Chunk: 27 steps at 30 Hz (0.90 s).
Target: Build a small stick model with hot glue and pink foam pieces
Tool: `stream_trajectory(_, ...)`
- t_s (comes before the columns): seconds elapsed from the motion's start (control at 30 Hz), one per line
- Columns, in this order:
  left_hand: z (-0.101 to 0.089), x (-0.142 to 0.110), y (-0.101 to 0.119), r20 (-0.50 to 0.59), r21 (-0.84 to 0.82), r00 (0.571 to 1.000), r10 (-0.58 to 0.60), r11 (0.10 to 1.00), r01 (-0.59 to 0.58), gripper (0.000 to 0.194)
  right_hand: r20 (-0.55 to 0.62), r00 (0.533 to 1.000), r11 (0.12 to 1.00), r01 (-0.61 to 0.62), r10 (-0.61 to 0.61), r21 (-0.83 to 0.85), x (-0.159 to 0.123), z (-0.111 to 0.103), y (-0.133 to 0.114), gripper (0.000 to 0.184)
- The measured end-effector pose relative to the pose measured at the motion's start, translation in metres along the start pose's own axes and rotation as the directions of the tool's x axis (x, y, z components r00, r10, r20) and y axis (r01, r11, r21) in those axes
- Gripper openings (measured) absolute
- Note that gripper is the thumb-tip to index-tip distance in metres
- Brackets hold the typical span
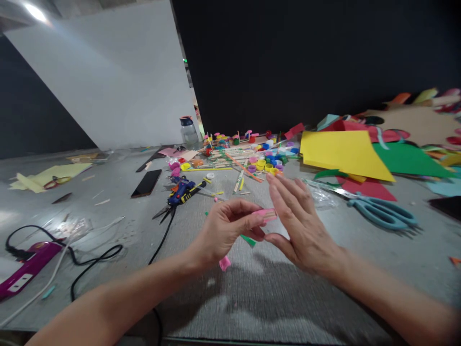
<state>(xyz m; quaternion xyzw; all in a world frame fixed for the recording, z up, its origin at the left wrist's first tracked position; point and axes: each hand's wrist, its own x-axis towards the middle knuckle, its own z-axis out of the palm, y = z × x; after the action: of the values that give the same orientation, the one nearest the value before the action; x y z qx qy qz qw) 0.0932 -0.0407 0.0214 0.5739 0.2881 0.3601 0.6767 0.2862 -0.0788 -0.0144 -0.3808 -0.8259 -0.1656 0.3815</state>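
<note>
My left hand [226, 226] is closed in a pinch on a small pink stick-like piece [267, 214], held above the grey table [273, 298]. My right hand [300, 223] is beside it with fingers stretched out and together, its thumb just under the pink piece and its palm touching the piece's end. A small green scrap [248, 240] shows just below my left fingers; whether it is held or lies on the table I cannot tell. A pink scrap [224, 263] lies on the table under my left wrist.
A blue glue gun [183, 191] with black cord, a dark phone [146, 183], teal scissors [382, 212], yellow paper [342, 154], other coloured sheets, bottle caps [266, 163] and sticks lie farther back. A purple tool [27, 269] rests at the left.
</note>
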Motion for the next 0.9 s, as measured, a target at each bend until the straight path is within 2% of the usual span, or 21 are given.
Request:
stream_trajectory(0.1, 0.001, -0.001, 0.001, 0.019, 0.014, 1.000, 0.011, 1.000, -0.011, 0.020, -0.031, 0.999, 0.992, -0.034, 0.038, 0.120, 0.001, -0.003, 0.002, 0.076)
stream_trajectory(0.27, 0.000, 0.000, 0.001, 0.072, 0.034, 0.996, 0.061, 0.997, -0.064, 0.021, -0.077, 0.996, 0.960, -0.020, 0.044, 0.280, 0.004, -0.007, 0.002, 0.034)
stream_trajectory(0.33, -0.002, -0.001, 0.002, 0.101, 0.050, 0.992, 0.081, 0.995, -0.086, 0.024, -0.111, 0.990, 0.940, -0.045, 0.088, 0.337, 0.005, -0.009, 0.001, 0.025)
stream_trajectory(0.43, -0.006, -0.001, 0.002, 0.127, 0.043, 0.984, 0.121, 0.991, -0.127, 0.029, -0.126, 0.981, 0.918, -0.085, 0.144, 0.387, 0.006, -0.010, 0.000, 0.024)
stream_trajectory(0.53, -0.006, -0.002, 0.002, 0.146, 0.007, 0.982, 0.121, 0.992, -0.123, 0.031, -0.131, 0.983, 0.917, -0.070, 0.132, 0.393, 0.006, -0.010, 0.000, 0.025)
stream_trajectory(0.67, -0.002, -0.003, 0.002, 0.131, 0.005, 0.984, 0.119, 0.993, -0.121, 0.019, -0.134, 0.986, 0.923, -0.040, 0.098, 0.383, 0.006, -0.011, 0.000, 0.024)
stream_trajectory(0.77, -0.001, -0.003, 0.002, 0.134, 0.034, 0.982, 0.130, 0.990, -0.136, 0.016, -0.135, 0.987, 0.924, -0.026, 0.083, 0.382, 0.005, -0.011, 0.000, 0.023)
stream_trajectory(0.9, -0.005, -0.003, -0.001, 0.127, 0.099, 0.969, 0.212, 0.969, -0.226, 0.025, -0.094, 0.979, 0.876, -0.114, 0.178, 0.468, 0.006, -0.010, -0.001, 0.020)
